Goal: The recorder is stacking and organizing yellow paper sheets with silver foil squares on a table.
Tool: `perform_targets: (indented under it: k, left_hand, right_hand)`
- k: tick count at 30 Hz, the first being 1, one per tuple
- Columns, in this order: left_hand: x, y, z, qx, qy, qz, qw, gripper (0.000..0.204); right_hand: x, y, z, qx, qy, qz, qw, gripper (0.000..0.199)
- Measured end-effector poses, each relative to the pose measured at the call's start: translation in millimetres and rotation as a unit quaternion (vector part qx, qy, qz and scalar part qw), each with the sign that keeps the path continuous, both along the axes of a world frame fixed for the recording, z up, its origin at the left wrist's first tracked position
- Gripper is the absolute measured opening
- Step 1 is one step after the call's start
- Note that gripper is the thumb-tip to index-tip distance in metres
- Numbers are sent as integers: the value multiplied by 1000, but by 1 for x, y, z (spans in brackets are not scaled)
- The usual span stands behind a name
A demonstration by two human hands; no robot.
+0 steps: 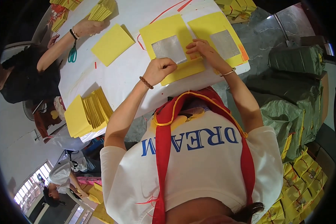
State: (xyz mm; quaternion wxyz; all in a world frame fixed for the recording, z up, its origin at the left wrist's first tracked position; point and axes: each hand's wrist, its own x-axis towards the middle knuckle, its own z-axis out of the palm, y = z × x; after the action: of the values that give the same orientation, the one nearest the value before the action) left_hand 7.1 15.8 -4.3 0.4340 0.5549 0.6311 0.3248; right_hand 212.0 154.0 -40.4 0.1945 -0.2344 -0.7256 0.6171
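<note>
At twelve o'clock, a light-looking, flat yellow paper sheet (170,48) is likely best held by its edges. Left hand (161,70) fingers are curled together; right hand (209,54) fingers are slightly apart.

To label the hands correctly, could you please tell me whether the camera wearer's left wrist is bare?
No, a brown beaded bracelet circles it, just behind the curled left hand.

Right of the right grip (207,52), I see big green wrapped bundles (295,60). Shiny gray floor (263,31) shows near them. Far left of the left grip (159,70), a person in black (31,76) is at the white desk (119,83), near blue-green scissors (72,56). Farther back is someone in a white top (60,173).
</note>
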Motion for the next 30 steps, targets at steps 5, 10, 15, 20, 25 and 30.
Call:
perform_targets:
  k: [5,10,15,20,25,30]
  left_hand:
    - [-2,1,3,-47,-59,7,997,17]
    - [-6,5,1,-88,-66,-4,994,17]
    - [-11,4,-6,-64,-106,26,992,18]
    - [-22,-6,20,-54,-148,-43,987,26]
    - [-41,-11,10,189,271,-68,941,39]
    - [-37,-21,9,285,311,-31,906,28]
  right_hand:
    - [5,1,12,27,-15,28,999,52]
    - [5,2,13,-17,-9,27,999,49]
    - [7,6,10,112,4,81,990,33]
    - [3,4,2,198,-24,28,980,26]
    - [-2,3,-1,40,-12,-22,999,24]
    - [0,7,20,339,6,11,941,28]
